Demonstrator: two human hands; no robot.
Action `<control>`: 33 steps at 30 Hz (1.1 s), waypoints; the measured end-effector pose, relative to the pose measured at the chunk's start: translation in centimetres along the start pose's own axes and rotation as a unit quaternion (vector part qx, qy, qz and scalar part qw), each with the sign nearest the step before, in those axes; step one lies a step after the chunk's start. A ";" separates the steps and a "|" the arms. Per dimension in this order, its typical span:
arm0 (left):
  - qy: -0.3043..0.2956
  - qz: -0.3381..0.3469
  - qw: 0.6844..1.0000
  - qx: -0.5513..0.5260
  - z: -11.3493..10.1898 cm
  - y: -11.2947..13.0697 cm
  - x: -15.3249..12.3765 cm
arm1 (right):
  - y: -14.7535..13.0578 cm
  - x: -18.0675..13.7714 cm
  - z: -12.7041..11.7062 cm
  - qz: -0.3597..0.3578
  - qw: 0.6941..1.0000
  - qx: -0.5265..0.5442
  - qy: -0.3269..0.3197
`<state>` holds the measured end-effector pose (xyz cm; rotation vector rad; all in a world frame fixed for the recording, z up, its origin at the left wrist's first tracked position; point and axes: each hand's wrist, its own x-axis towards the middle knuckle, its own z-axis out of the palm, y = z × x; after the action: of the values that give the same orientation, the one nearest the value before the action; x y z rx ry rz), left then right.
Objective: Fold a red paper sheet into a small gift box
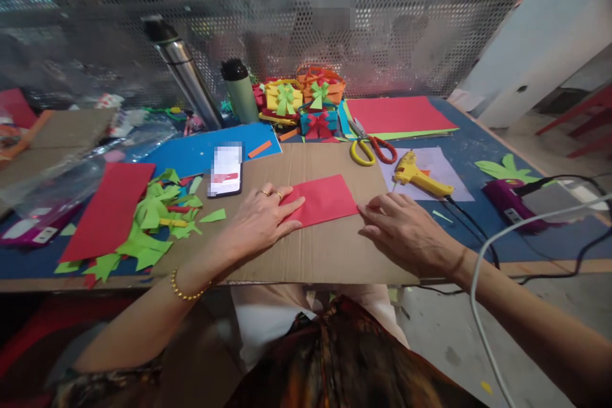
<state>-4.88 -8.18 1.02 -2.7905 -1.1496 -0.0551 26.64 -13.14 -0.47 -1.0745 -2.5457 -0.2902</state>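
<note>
A folded sheet of red paper (325,199) lies on the brown cardboard (310,255) in front of me. My left hand (265,217) rests on its left end, fingers stretched out and pressing it down. At the lower right corner is my right hand (399,226), its fingers curled together with the fingertips at the paper's edge. Just beyond that hand lies a yellow glue gun (418,177) on a pale purple sheet (456,175). Scissors (370,143) with one yellow and one red handle lie at the cardboard's far right edge.
A phone (226,169) lies left of the cardboard, near green paper cut-outs (153,207). Small paper baskets with bows (318,102), a green bottle (240,92) and a steel flask (184,70) stand at the back. A white cable (478,280) crosses my right forearm.
</note>
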 end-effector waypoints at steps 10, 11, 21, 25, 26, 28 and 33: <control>-0.016 0.002 1.000 0.006 -0.7 0.2 0.0 | 0.2 4.9 -1.4 0.037 0.985 -0.125 0.109; -0.018 0.001 1.000 0.004 -0.8 0.3 0.0 | 0.2 5.1 -1.4 0.036 0.986 -0.109 0.117; -0.027 -0.006 1.000 -0.004 -0.8 0.3 -0.2 | -4.5 4.4 2.7 -0.105 0.979 0.168 -0.046; -0.031 -0.016 0.999 -0.008 -0.9 0.4 -0.2 | -3.1 2.6 2.0 -0.070 0.983 0.162 -0.053; -0.032 -0.019 0.999 -0.009 -0.9 0.5 -0.2 | -2.7 2.0 1.8 -0.067 0.985 0.150 -0.047; -0.032 -0.024 0.999 -0.010 -0.9 0.5 -0.1 | -2.0 0.7 1.4 -0.056 0.990 0.123 -0.033; -0.030 -0.031 0.999 -0.004 -0.7 0.4 -0.1 | 0.1 -2.1 0.0 -0.032 0.998 0.045 -0.028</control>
<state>-4.63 -8.66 1.68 -2.7813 -1.2518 0.0189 28.06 -14.39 -1.33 -0.9815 -2.6195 -0.1615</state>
